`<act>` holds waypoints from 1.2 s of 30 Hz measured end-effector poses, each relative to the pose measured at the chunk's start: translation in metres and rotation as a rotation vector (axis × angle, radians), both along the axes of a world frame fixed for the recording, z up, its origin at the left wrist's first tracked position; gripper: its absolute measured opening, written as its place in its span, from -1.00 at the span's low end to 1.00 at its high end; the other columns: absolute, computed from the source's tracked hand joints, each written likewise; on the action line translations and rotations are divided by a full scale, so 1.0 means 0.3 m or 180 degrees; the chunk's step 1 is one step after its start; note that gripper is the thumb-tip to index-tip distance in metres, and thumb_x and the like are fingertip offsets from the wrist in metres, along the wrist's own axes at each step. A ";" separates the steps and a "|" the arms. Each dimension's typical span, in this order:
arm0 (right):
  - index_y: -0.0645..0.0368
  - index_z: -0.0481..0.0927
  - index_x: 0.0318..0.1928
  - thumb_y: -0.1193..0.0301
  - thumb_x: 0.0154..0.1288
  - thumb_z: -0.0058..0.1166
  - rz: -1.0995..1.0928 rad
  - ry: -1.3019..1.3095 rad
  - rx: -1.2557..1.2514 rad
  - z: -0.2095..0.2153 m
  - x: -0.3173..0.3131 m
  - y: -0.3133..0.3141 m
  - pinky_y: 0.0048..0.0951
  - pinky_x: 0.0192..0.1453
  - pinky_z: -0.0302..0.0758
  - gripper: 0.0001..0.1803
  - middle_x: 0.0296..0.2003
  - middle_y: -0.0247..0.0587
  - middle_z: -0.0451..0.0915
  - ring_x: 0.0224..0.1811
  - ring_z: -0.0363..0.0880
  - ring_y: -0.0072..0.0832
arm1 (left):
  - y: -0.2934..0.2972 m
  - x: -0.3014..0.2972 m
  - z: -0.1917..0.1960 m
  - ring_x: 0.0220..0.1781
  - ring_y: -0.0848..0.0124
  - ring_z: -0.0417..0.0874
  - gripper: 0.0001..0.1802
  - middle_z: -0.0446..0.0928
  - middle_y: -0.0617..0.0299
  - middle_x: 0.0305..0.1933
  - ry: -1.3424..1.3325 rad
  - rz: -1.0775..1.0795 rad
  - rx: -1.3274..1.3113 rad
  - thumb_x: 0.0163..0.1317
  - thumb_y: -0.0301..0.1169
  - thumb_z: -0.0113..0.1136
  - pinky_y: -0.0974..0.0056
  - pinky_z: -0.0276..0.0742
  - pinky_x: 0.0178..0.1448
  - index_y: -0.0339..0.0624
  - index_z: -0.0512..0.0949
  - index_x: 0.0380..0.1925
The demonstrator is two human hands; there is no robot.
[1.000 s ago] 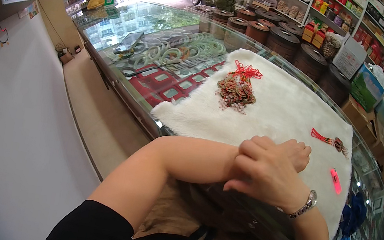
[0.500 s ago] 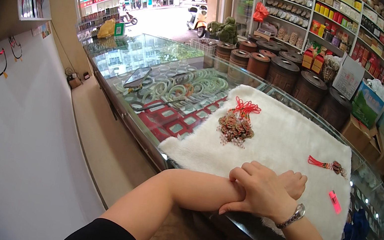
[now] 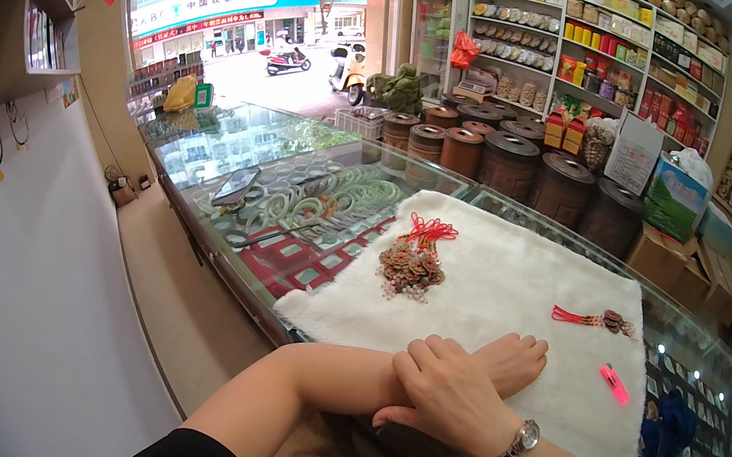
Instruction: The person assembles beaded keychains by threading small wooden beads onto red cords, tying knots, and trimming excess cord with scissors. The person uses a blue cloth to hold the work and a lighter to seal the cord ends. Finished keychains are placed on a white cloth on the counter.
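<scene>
Your right hand (image 3: 445, 396), wearing a wristwatch, lies across your left hand (image 3: 513, 359), fingers relaxed together and holding nothing, on the near edge of a fluffy white cloth (image 3: 508, 299). A cluster of brown coin charms on red cord (image 3: 411, 264) lies well beyond them.

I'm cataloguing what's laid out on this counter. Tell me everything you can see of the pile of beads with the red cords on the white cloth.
The pile of beads is a loose heap of small brown and reddish beads, with bright red cords bunched and looped at its far end. It lies flat on the fluffy white cloth spread over the glass counter, toward the cloth's left far part. Nothing touches it; the crossed left hand and right hand rest nearer, apart from it.
</scene>
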State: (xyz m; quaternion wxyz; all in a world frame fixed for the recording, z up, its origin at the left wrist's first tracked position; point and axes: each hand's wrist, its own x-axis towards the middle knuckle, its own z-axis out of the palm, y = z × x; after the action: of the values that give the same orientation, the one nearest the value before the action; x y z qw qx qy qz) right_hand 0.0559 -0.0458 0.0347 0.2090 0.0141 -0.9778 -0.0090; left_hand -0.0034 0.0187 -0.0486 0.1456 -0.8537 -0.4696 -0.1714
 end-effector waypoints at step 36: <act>0.20 0.53 -0.38 0.01 0.16 0.44 0.1137 0.0393 -0.2203 0.230 0.141 -0.116 -0.17 -0.07 0.53 -0.49 -0.40 -0.14 0.50 -0.34 0.53 -0.20 | -0.531 0.144 0.336 -0.34 0.27 0.62 -0.78 0.52 0.16 -0.38 -0.0220 -0.3911 -0.0310 0.23 -0.27 0.17 0.20 0.51 -0.28 -0.21 0.53 -0.39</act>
State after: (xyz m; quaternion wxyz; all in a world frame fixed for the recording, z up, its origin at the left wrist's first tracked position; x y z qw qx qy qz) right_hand 0.0982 -0.0804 0.1037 0.2581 0.1122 -0.8907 0.3569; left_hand 0.0399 -0.1406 0.0521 -0.0342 -0.9678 0.0963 -0.2299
